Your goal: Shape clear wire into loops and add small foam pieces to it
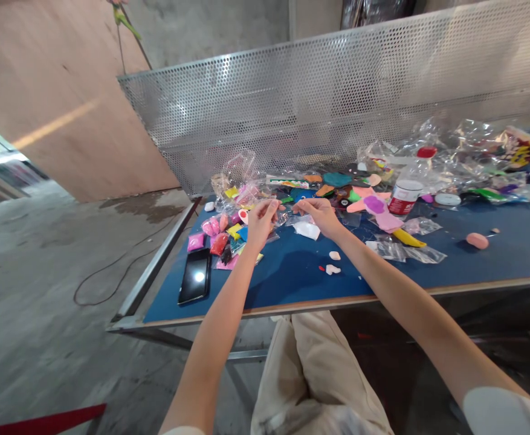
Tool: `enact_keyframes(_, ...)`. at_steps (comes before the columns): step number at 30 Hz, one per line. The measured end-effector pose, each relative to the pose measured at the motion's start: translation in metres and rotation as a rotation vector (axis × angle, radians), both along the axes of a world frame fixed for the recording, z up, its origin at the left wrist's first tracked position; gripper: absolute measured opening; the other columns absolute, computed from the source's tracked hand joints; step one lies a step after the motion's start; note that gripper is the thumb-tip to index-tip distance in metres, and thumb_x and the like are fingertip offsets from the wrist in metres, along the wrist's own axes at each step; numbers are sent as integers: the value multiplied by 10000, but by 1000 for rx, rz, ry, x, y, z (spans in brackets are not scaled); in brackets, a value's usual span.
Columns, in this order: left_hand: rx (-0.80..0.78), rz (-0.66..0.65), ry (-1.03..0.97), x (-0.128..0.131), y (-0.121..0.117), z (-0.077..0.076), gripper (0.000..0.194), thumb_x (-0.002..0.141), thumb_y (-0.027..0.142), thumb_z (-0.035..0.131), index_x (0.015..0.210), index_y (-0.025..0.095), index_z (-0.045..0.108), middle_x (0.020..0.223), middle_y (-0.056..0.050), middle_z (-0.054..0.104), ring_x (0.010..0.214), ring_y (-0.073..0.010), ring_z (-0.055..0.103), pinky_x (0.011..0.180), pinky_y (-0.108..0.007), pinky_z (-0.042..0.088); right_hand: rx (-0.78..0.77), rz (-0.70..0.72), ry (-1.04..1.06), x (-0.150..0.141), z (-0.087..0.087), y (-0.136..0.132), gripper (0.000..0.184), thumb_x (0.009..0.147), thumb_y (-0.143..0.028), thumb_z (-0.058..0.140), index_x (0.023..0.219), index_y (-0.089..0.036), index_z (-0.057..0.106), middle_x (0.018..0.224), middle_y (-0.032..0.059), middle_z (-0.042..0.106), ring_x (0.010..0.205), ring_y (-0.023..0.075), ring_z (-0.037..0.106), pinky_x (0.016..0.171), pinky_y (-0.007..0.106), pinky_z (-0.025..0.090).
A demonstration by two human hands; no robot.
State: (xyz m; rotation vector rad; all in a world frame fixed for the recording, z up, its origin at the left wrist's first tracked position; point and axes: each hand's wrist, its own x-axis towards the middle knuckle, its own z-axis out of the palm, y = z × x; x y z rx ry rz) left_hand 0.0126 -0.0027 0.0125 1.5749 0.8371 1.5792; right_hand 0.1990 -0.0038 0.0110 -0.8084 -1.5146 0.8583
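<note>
Both my hands reach over the blue tabletop (287, 284), a short gap between them. My left hand (261, 219) has its thumb and fingers pinched together; whatever is between them is too small to name. My right hand (319, 216) is also closed in a pinch, its fingertips turned toward the left hand, and its contents cannot be made out. Below the right hand lies a white piece in clear plastic (307, 229). Small white lumps (333, 269) and a tiny red bit (321, 268) rest nearer the table's front edge.
Colourful clay packets (219, 243) and a black phone (194, 276) lie at left. To the right are a pink and purple clay shape (385, 216), a white jar with a red label (404, 198) and plastic bags (428, 254). A perforated metal panel (292, 103) stands behind.
</note>
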Motion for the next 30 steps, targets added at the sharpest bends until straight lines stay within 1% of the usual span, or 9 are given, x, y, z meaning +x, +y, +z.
enact_keyframes(5,2,34,118,-2,-3,1,529,827,702,706,890,180,766,824,-65,754,510,-91,483,457,-237,388,5,-74,47,0,-4,7,448,753,-655,745,639,-222,755,690,44,739,730,195,672,739,331,531)
enact_keyframes(8,1,57,212,-2,-4,-1,491,872,657,675,900,175,770,850,-73,773,550,-117,557,496,-247,438,62,-141,31,2,-6,10,474,780,-663,725,608,-222,740,665,46,735,712,204,687,714,332,536)
enact_keyframes(12,51,141,303,-3,-5,-2,419,910,578,661,845,182,783,803,-61,779,638,-157,646,573,-259,492,217,-217,-91,7,-5,9,463,843,-636,694,619,-233,744,694,52,751,733,219,700,738,355,545)
enact_keyframes(15,75,202,300,-4,-4,-3,384,917,544,667,851,186,788,824,-56,788,542,-122,587,531,-249,467,349,-236,-162,9,-4,7,392,909,-571,656,734,-246,786,815,57,786,815,223,717,789,365,550)
enact_keyframes(18,33,137,238,-2,-3,-4,410,900,578,679,917,184,791,876,-61,794,427,-79,498,462,-243,436,333,-205,-153,6,-8,9,358,936,-550,630,872,-245,806,923,63,802,858,218,725,778,353,556)
enact_keyframes(20,17,86,209,0,-3,-5,443,875,608,697,951,183,798,853,-59,784,419,-79,508,445,-239,430,290,-173,-159,1,-12,10,349,910,-559,662,903,-242,809,934,64,804,852,219,724,778,355,559)
enact_keyframes(22,20,58,201,3,-4,-5,459,854,620,717,967,184,810,745,-42,747,451,-100,548,449,-231,430,276,-176,-175,-4,-16,11,330,865,-560,719,890,-245,812,927,64,806,889,234,724,836,377,558)
enact_keyframes(25,29,17,199,5,-7,-5,461,855,623,719,986,193,822,589,-8,652,475,-116,554,477,-232,449,253,-201,-148,-10,-18,9,316,829,-562,756,853,-253,816,922,60,811,929,253,730,901,406,552)
enact_keyframes(30,66,-109,184,4,-9,-3,537,861,679,686,1079,203,808,583,-9,631,515,-129,580,510,-244,482,190,-120,-50,-11,-12,3,326,826,-567,740,831,-254,831,875,48,814,854,249,751,831,389,582)
